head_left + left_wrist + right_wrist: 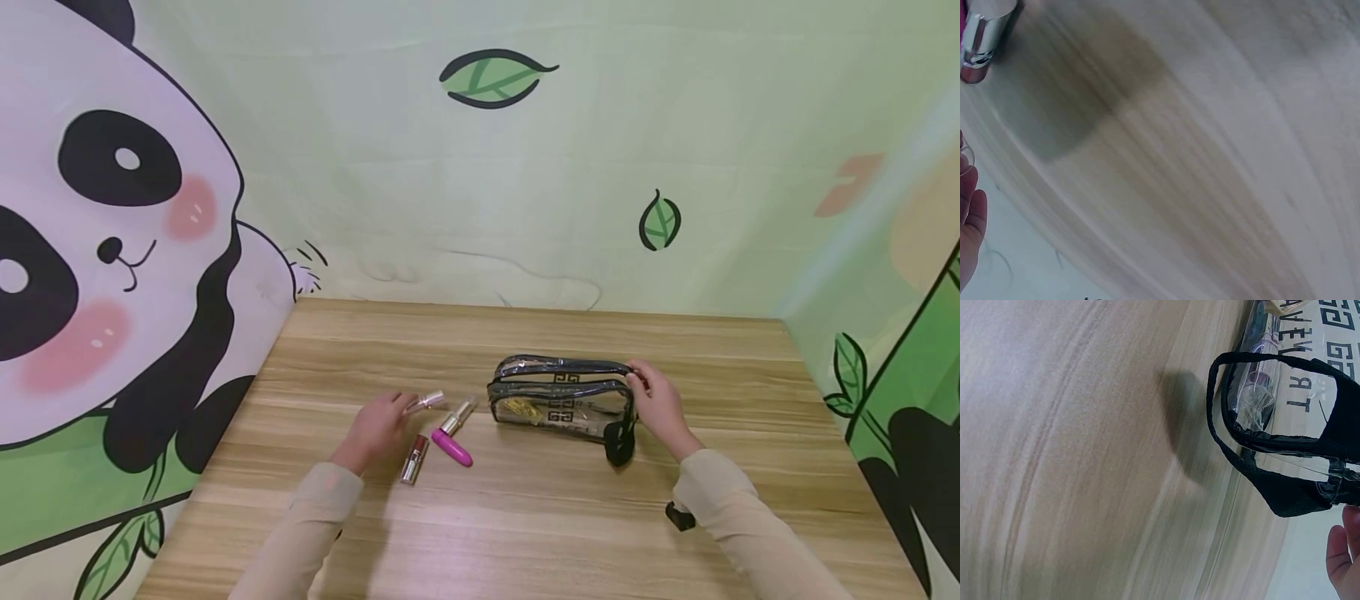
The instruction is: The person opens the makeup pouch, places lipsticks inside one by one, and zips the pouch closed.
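My left hand (pixel 378 425) pinches a slim clear tube with a pale silvery end (pixel 427 402), held over the left-middle of the table. In the left wrist view the fingers (pixel 977 206) show at the left edge, with the tube's round clear end against them. My right hand (pixel 660 404) grips the upper right corner of a clear zip pouch (pixel 562 417) with black trim and printed black patterns. A black strap loop (pixel 1219 412) hangs from the pouch's end. Through its clear wall show a gold item (pixel 523 408) and a clear and purplish item (pixel 1259 387).
Close by the left hand lie a red and silver lipstick (pixel 414 460), a bright pink tube (pixel 452 447) and a gold tube with a clear end (pixel 457 417). A small black object (pixel 680 517) is at the right sleeve. Behind the wooden table (pixel 525 533) hangs a panda-printed backdrop (pixel 360 167).
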Demonstrator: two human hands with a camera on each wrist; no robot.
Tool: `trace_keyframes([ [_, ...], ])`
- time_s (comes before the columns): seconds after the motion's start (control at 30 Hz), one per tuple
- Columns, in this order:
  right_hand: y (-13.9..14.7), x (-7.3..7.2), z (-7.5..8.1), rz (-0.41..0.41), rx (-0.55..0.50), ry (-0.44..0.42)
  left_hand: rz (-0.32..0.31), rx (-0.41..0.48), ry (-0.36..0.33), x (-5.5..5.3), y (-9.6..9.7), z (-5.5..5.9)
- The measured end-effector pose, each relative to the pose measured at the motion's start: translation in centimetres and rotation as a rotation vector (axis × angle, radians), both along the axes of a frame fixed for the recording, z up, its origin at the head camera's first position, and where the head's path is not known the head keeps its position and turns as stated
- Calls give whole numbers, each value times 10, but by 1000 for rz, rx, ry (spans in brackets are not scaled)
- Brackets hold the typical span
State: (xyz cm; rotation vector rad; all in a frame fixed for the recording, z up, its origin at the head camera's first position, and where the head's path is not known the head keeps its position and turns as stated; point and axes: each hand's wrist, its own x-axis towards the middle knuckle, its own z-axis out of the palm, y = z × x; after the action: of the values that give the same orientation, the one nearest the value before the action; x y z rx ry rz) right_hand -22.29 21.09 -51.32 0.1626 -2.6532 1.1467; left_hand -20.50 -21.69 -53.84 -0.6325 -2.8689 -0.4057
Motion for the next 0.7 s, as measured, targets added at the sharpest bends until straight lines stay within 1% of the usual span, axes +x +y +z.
trace_keyframes([
  [0.07,0,0,1,0,-3,-5,-2,-4,8,-3,2,2],
  [0.27,-1,1,3,0,-11,-18,-28,-20,67,-8,5,10],
  [0.47,0,1,2,-5,-8,-26,-25,-17,72,-13,9,17],
  [0.6,0,1,1,-5,-5,-20,-24,-5,83,-15,12,24],
  [0.7,0,1,1,-4,-2,-18,-15,3,72,-16,14,28],
])
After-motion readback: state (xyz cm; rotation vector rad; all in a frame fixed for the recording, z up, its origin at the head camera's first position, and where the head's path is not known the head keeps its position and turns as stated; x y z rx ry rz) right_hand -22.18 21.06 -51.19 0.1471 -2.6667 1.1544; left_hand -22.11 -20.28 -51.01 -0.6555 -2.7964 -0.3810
